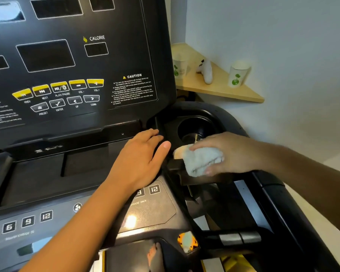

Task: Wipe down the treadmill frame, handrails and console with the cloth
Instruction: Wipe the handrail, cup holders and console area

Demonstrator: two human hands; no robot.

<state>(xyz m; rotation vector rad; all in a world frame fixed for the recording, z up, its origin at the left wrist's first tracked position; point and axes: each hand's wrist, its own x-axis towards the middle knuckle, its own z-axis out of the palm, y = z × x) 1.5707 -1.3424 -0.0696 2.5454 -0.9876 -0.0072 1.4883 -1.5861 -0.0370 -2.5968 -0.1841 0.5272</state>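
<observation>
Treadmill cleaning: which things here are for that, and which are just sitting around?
For the job:
cloth in right hand
console
left hand, resting there

Just lying about:
paper cups on shelf
white controller

Console (pixel 71 55): glossy black plastic face; you see glare on it.
Cloth (pixel 201 160): soft, nubbly pale terry, at the console's lower right corner.
Shelf (pixel 220 89): matt light wood, right of the console.
Cups (pixel 238 75): printed paper, on that shelf.

Wooden corner shelf (pixel 220 89), two paper cups (pixel 238 75) with green print, white controller (pixel 205 71) between them, white wall (pixel 283 46)
</observation>
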